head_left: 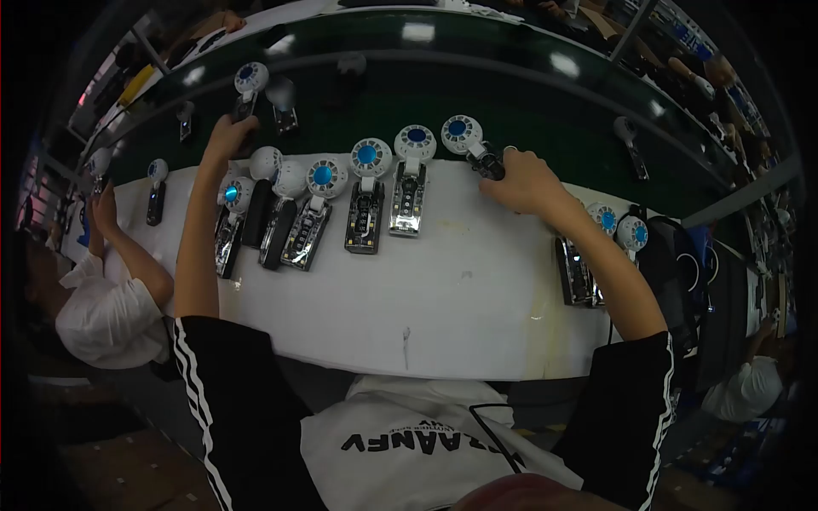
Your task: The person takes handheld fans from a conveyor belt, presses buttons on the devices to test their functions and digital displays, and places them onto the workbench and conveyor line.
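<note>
My left hand (228,138) reaches over the green conveyor belt, its fingers closed on the handle of a handheld fan (251,78) with a round white slotted head and a blue centre. My right hand (527,180) is closed round the dark clear handle of another handheld fan (461,134), whose head points left at the table's far edge. Between my hands, several similar fans lie on the white table, among them one with a clear handle (411,198) and one with a darker handle (364,216). My fingertips are partly hidden on both handles.
More fans (576,271) lie at the right beside a black bag (669,272). The green belt (383,94) runs along the white table's (426,298) far side, carrying other fans (632,149). A co-worker in a white sleeve (111,315) sits at the left.
</note>
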Demonstrator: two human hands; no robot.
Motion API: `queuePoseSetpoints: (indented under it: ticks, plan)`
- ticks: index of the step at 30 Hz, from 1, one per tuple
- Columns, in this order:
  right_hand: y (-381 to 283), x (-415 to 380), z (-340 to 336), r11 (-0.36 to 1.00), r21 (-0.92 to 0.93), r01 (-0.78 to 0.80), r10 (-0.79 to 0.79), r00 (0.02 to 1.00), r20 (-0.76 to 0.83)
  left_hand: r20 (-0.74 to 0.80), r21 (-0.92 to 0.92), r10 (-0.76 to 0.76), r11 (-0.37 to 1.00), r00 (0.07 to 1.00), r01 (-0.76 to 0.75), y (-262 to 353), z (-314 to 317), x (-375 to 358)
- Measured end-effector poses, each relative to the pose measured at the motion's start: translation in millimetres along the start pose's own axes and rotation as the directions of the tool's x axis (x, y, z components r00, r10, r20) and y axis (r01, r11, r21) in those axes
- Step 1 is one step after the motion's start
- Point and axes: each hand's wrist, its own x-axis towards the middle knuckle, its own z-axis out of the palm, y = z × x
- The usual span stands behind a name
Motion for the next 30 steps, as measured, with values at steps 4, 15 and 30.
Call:
queuePoseSetpoints:
  ticks: [4,15,30]
  plan:
    - [-8,-38,13,0.997,0.073,0.041,-0.053,0.983,0.174,-0.002,-0.133,0.131,0.983,0.991,-0.130,28,23,-147]
    - [-28,-58,52,0.979,0.054,0.195,-0.202,0.941,0.273,-0.147,-0.003,0.244,0.969,0.959,-0.247,-19,125,-300]
    - [145,80,-27,0.917,-0.334,-0.217,0.014,0.856,-0.517,0.070,0.151,0.292,0.942,0.954,-0.299,-15,116,-302]
